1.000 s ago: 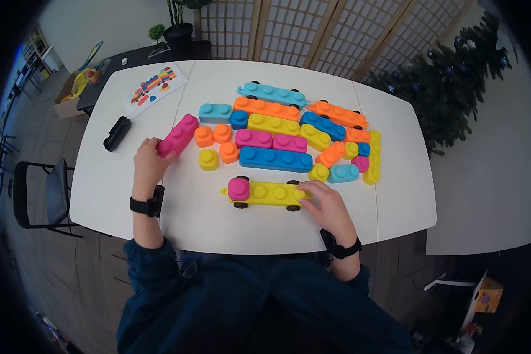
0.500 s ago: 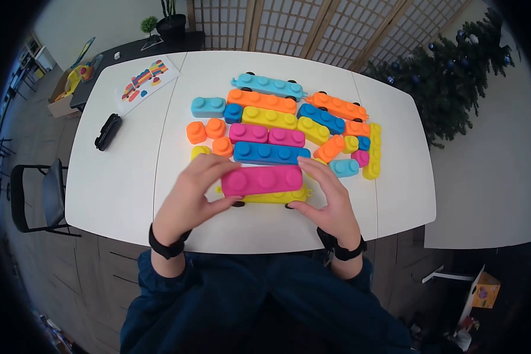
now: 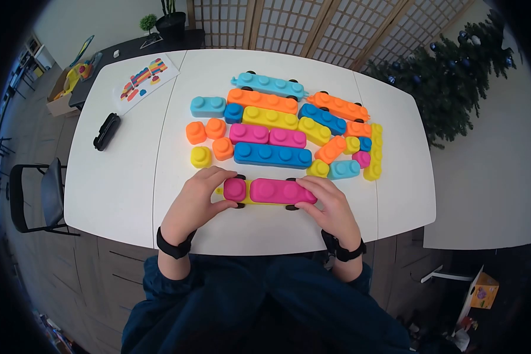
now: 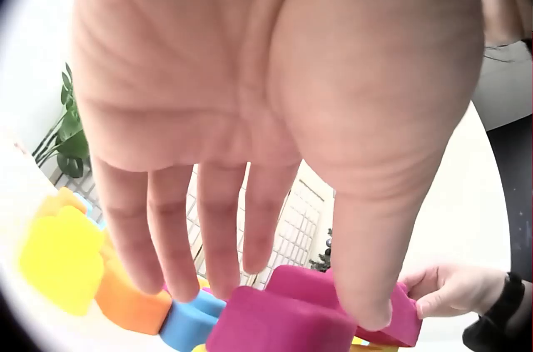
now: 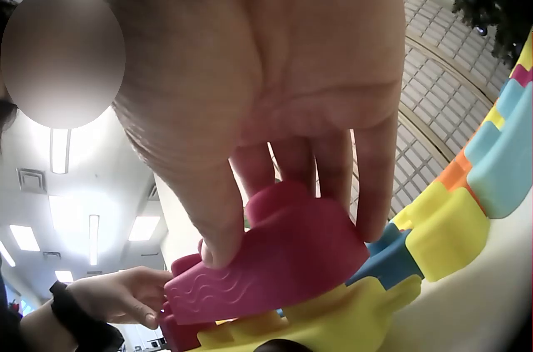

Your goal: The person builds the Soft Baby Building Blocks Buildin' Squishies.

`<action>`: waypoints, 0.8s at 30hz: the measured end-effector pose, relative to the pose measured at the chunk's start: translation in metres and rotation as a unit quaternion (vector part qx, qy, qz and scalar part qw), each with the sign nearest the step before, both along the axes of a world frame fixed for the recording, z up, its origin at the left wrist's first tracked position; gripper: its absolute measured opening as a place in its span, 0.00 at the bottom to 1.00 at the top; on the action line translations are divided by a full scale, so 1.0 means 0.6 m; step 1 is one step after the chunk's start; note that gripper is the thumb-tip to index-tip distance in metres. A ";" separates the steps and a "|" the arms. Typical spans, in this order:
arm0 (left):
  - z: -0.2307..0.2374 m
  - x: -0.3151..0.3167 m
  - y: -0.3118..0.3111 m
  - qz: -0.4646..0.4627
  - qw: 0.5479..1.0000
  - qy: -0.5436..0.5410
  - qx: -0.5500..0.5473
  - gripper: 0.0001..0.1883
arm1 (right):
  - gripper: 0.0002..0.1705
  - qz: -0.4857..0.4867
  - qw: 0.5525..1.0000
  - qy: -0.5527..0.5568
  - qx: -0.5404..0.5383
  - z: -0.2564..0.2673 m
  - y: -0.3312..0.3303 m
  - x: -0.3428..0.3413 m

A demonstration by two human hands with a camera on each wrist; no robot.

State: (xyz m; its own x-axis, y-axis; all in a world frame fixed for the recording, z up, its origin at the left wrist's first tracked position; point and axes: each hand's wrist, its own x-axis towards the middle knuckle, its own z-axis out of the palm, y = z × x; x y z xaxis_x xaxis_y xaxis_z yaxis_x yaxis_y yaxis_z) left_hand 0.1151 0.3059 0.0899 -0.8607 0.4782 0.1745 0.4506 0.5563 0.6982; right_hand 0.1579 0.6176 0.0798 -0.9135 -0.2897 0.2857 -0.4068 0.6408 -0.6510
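Observation:
A yellow wheeled base (image 3: 219,190) lies near the table's front edge. On its left end sits a small pink block (image 3: 235,189), with my left hand (image 3: 190,199) round it, thumb in front and fingers behind. A longer pink block (image 3: 274,190) with a rounded end lies along the rest of the base. My right hand (image 3: 334,213) pinches this block's right end between thumb and fingers. In the right wrist view, wavy lines mark the longer pink block's side (image 5: 241,273), and yellow studs (image 5: 266,323) show beneath it.
Behind the base lies a long blue block (image 3: 271,155) among several orange, yellow, pink and turquoise blocks. Turquoise (image 3: 268,86) and orange wheeled bases (image 3: 339,106) stand farther back. At the left are a picture sheet (image 3: 146,82) and a black case (image 3: 107,131).
My left hand has brought the longer pink block from the left over to the yellow base and moved to the small pink block. My right hand now holds the longer block's right end.

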 end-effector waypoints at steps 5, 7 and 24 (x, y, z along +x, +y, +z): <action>-0.010 0.002 0.000 0.009 0.999 -0.033 0.033 0.23 | 0.27 0.017 1.000 0.007 0.000 0.002 -0.010 -0.006; -0.009 0.000 0.000 0.005 0.999 -0.035 0.033 0.23 | 0.26 0.017 1.000 0.013 0.000 -0.002 -0.011 -0.009; -0.010 0.000 0.012 0.016 0.997 -0.044 0.066 0.20 | 0.27 0.004 1.000 -0.027 0.007 -0.015 -0.018 -0.018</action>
State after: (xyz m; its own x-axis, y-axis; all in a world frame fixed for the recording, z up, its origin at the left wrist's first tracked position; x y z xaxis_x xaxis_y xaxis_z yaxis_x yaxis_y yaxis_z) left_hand 0.1153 0.3133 0.0838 -0.8895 0.4287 0.1583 0.3690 0.4694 0.8022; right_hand 0.1474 0.6066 0.0710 -0.9253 -0.3000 0.2319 -0.3760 0.6467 -0.6636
